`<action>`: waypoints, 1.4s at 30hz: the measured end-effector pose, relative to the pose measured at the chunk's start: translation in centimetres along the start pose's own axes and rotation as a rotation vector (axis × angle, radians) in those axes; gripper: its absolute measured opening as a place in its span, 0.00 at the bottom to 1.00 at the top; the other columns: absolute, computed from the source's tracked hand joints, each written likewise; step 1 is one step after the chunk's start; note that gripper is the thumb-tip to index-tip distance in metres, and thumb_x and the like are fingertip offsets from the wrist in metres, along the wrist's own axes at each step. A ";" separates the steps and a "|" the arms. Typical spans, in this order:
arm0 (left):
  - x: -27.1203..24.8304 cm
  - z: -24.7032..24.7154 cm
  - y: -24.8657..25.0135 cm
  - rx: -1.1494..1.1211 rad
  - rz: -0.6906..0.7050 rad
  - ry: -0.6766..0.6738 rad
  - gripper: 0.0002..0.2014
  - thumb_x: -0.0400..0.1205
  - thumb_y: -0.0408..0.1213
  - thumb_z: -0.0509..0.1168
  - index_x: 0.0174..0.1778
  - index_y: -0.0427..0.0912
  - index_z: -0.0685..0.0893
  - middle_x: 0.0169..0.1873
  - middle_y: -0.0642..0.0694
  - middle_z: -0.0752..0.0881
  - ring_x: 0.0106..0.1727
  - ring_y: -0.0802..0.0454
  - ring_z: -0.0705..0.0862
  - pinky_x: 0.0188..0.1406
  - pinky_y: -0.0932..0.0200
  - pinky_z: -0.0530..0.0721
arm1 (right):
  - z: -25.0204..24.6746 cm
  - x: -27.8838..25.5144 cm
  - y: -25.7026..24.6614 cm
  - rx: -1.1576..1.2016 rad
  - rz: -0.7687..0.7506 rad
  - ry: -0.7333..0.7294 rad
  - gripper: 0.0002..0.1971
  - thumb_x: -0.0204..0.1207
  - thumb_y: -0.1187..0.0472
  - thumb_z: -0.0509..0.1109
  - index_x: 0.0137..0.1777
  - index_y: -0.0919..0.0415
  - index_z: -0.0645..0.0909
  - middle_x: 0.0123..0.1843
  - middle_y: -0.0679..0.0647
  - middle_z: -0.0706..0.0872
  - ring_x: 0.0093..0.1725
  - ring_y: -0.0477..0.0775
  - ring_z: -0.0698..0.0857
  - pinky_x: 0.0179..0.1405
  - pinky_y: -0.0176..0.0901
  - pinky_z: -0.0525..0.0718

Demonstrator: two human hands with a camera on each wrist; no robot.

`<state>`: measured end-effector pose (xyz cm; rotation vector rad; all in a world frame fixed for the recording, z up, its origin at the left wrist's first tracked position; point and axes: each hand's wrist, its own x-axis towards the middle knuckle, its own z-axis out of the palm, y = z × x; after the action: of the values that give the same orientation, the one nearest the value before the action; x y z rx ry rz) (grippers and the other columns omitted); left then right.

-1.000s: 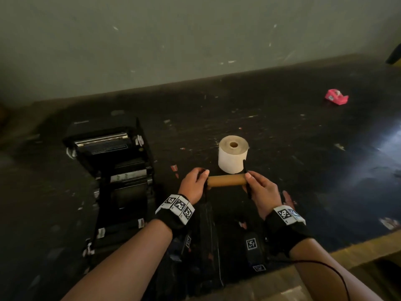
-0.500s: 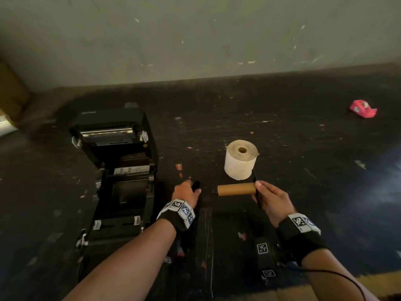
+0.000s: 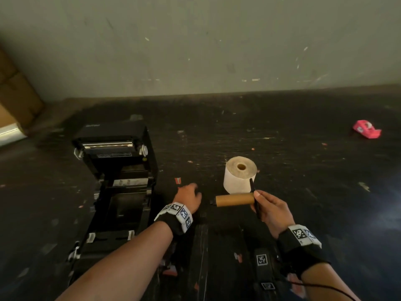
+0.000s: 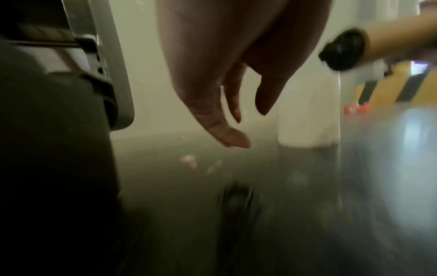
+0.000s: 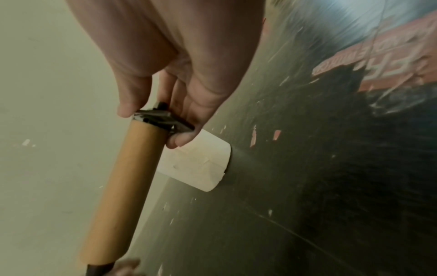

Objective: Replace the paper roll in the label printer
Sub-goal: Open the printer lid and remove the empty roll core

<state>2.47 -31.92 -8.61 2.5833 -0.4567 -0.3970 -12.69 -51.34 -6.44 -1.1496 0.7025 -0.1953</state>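
Note:
The black label printer [image 3: 117, 170] stands at the left with its lid open and its roll bay empty. A full white paper roll [image 3: 239, 174] stands upright on the dark table [image 3: 282, 148]. Just in front of it, my right hand [image 3: 263, 205] holds a black spindle carrying an empty brown cardboard core [image 3: 235, 199], level and pointing left. Thumb and fingers pinch the spindle's black end plate [image 5: 163, 115]. My left hand [image 3: 191, 195] hovers low over the table between printer and core, fingers loose and holding nothing. The spindle's black left tip [image 4: 340, 50] is bare.
A pink tape dispenser [image 3: 366, 132] lies far right. A cardboard box [image 3: 13, 101] sits at the far left against the wall. Black straps with square markers [image 3: 261, 259] lie near the front edge. A dark blurred shape [image 4: 236, 198] lies on the table below my left hand.
My left hand let go of the core's left end and moved left and down toward the table. The right hand keeps hold of the spindle.

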 end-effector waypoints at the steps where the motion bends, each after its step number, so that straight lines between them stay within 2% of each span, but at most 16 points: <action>1: 0.1 -1.0 0.9 -0.121 0.032 -0.037 0.17 0.83 0.45 0.61 0.65 0.42 0.79 0.61 0.40 0.85 0.61 0.43 0.84 0.62 0.47 0.82 | 0.1 0.1 -0.2 0.003 -0.006 -0.008 0.12 0.75 0.62 0.70 0.59 0.62 0.83 0.58 0.63 0.86 0.55 0.57 0.85 0.43 0.42 0.83; 2: 0.0 -1.8 1.8 -0.272 0.042 -0.102 0.18 0.84 0.48 0.60 0.64 0.42 0.79 0.59 0.40 0.85 0.59 0.44 0.85 0.61 0.46 0.84 | 0.2 0.2 -0.5 0.011 -0.014 -0.016 0.13 0.76 0.63 0.70 0.59 0.62 0.83 0.57 0.63 0.86 0.54 0.56 0.85 0.40 0.41 0.82; 4: -0.4 -3.3 3.5 -0.542 0.011 -0.285 0.20 0.82 0.51 0.62 0.65 0.43 0.79 0.57 0.40 0.85 0.57 0.45 0.85 0.55 0.45 0.87 | 0.5 0.4 -1.0 0.043 -0.029 -0.033 0.11 0.76 0.63 0.69 0.57 0.61 0.84 0.57 0.62 0.86 0.56 0.57 0.85 0.44 0.43 0.83; 6: -0.7 -4.1 4.5 -0.591 0.030 -0.426 0.21 0.80 0.47 0.67 0.67 0.42 0.78 0.58 0.40 0.84 0.56 0.45 0.86 0.51 0.49 0.89 | 0.5 0.6 -1.4 0.069 -0.040 -0.050 0.11 0.75 0.63 0.69 0.57 0.61 0.83 0.58 0.62 0.86 0.59 0.59 0.84 0.51 0.47 0.83; 8: -0.8 -4.2 4.8 -0.545 0.081 -0.481 0.23 0.78 0.40 0.70 0.69 0.39 0.77 0.59 0.37 0.85 0.54 0.46 0.87 0.52 0.50 0.88 | 0.3 0.8 -1.5 0.063 -0.039 -0.049 0.12 0.75 0.63 0.70 0.58 0.61 0.84 0.58 0.62 0.86 0.61 0.59 0.84 0.56 0.49 0.83; 13: -0.4 -3.4 4.4 -0.577 0.129 -0.444 0.21 0.76 0.32 0.72 0.65 0.35 0.79 0.56 0.36 0.85 0.53 0.48 0.85 0.53 0.56 0.86 | -0.8 1.0 -1.4 0.075 -0.031 -0.047 0.14 0.76 0.62 0.70 0.60 0.63 0.83 0.52 0.60 0.87 0.49 0.55 0.85 0.47 0.47 0.82; 15: -0.3 -3.3 3.9 -0.587 0.126 -0.422 0.20 0.76 0.32 0.72 0.64 0.36 0.81 0.54 0.38 0.85 0.51 0.49 0.85 0.53 0.57 0.85 | -1.5 1.2 -1.4 0.106 -0.024 -0.028 0.14 0.76 0.63 0.70 0.60 0.64 0.83 0.51 0.62 0.87 0.47 0.54 0.85 0.51 0.51 0.84; 17: -0.2 -3.4 2.9 -0.576 0.094 -0.406 0.20 0.76 0.33 0.73 0.64 0.36 0.81 0.54 0.40 0.85 0.53 0.49 0.86 0.54 0.57 0.86 | -2.5 1.3 -1.4 0.127 -0.012 -0.002 0.15 0.76 0.63 0.70 0.62 0.65 0.82 0.54 0.63 0.87 0.49 0.55 0.86 0.57 0.53 0.83; 21: 0.2 -3.6 0.3 -0.553 0.013 -0.412 0.20 0.75 0.35 0.73 0.64 0.37 0.81 0.59 0.38 0.84 0.60 0.45 0.85 0.61 0.51 0.85 | -4.8 1.6 -1.7 0.125 0.023 0.079 0.15 0.74 0.64 0.71 0.61 0.64 0.82 0.57 0.63 0.88 0.56 0.58 0.86 0.52 0.48 0.84; 24: 0.1 -3.5 -1.2 -0.517 -0.029 -0.375 0.19 0.76 0.35 0.72 0.62 0.35 0.82 0.58 0.38 0.83 0.57 0.47 0.85 0.56 0.55 0.87 | -6.1 1.3 -2.0 0.108 0.050 0.122 0.14 0.74 0.63 0.72 0.60 0.61 0.83 0.56 0.61 0.88 0.56 0.57 0.87 0.50 0.48 0.84; 26: 0.1 -3.1 -1.9 -0.470 -0.054 -0.339 0.18 0.76 0.35 0.72 0.61 0.34 0.83 0.58 0.37 0.84 0.56 0.46 0.85 0.54 0.56 0.87 | -6.9 1.6 -1.7 0.091 0.093 0.119 0.14 0.74 0.63 0.71 0.59 0.60 0.83 0.55 0.61 0.88 0.56 0.57 0.87 0.52 0.51 0.84; 29: 0.1 -1.8 -1.9 -0.337 -0.047 -0.297 0.18 0.76 0.38 0.73 0.60 0.36 0.85 0.56 0.39 0.86 0.54 0.46 0.87 0.55 0.52 0.88 | -7.3 2.3 -0.2 -0.003 0.164 0.105 0.15 0.70 0.61 0.75 0.57 0.58 0.86 0.57 0.62 0.88 0.57 0.61 0.88 0.61 0.60 0.83; 33: -0.4 0.1 -0.5 -0.046 0.059 -0.258 0.18 0.75 0.43 0.73 0.59 0.42 0.86 0.55 0.46 0.88 0.56 0.51 0.85 0.56 0.58 0.82 | -6.7 2.7 1.6 -0.180 0.188 0.082 0.10 0.73 0.63 0.73 0.53 0.62 0.87 0.50 0.65 0.90 0.50 0.61 0.89 0.60 0.57 0.84; 36: -0.5 1.3 0.0 0.054 0.090 -0.280 0.18 0.74 0.43 0.74 0.59 0.44 0.86 0.57 0.45 0.88 0.57 0.50 0.85 0.59 0.56 0.83 | -6.5 2.9 2.5 -0.288 0.197 0.064 0.07 0.70 0.59 0.75 0.48 0.57 0.90 0.52 0.65 0.89 0.53 0.63 0.87 0.64 0.62 0.82; 38: -0.6 1.9 -0.1 0.110 0.099 -0.299 0.19 0.74 0.43 0.74 0.60 0.44 0.85 0.57 0.45 0.88 0.57 0.50 0.86 0.59 0.56 0.83 | -6.4 3.0 2.7 -0.420 0.155 0.074 0.07 0.72 0.56 0.74 0.48 0.53 0.89 0.50 0.60 0.89 0.53 0.60 0.86 0.63 0.60 0.82; 42: -0.7 2.7 -0.1 0.166 0.108 -0.313 0.21 0.74 0.44 0.74 0.62 0.45 0.84 0.58 0.44 0.87 0.58 0.48 0.85 0.60 0.54 0.83 | -6.0 3.0 2.4 -0.678 0.043 0.038 0.12 0.76 0.51 0.70 0.57 0.51 0.84 0.53 0.50 0.85 0.56 0.52 0.82 0.60 0.49 0.77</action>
<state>0.92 -32.61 -10.78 2.6468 -0.7636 -0.7591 -14.43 -56.38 -11.10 -1.7761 0.8562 0.0689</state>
